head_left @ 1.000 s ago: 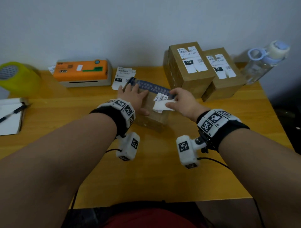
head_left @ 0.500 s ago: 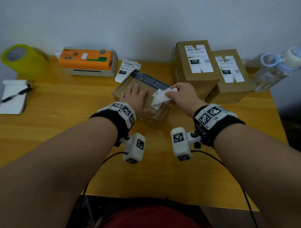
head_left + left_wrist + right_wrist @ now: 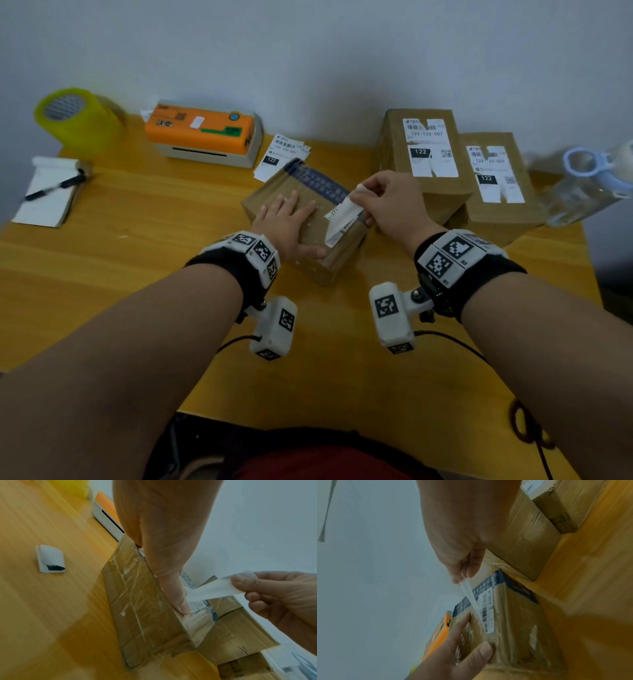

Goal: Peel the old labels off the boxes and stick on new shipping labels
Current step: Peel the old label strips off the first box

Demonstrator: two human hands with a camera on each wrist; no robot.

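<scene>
A: Okay, status? Where's the label?

B: Person's right hand (image 3: 387, 202) pinches the free end of the white paper old label (image 3: 342, 219) between thumb and fingers (image 3: 254, 582), lifted off the top of the small taped brown cardboard box (image 3: 308, 240). Its lower end still sticks to the box near the right edge.

A: Left?

B: Left hand (image 3: 291, 222) lies flat on the box top, fingers straight and spread, thumb (image 3: 178, 599) pressing just beside the peel line. Holds nothing, only pins the box to the yellow wooden worktop (image 3: 137, 240).

A: Progress?

B: I'd say mid-peel, first step on this box. A printed white sticker (image 3: 486, 612) shows on the box under the lifted strip, so more may need to come off; can't tell. No new label on it yet.

A: Other boxes?

B: Two taller brown cardboard boxes (image 3: 455, 164) behind the right hand carry white labels with torn gaps; old or new, can't tell. A stack of loose printed labels (image 3: 277, 157) lies beside the orange-topped label printer (image 3: 202, 132), probably the fresh ones.
</scene>
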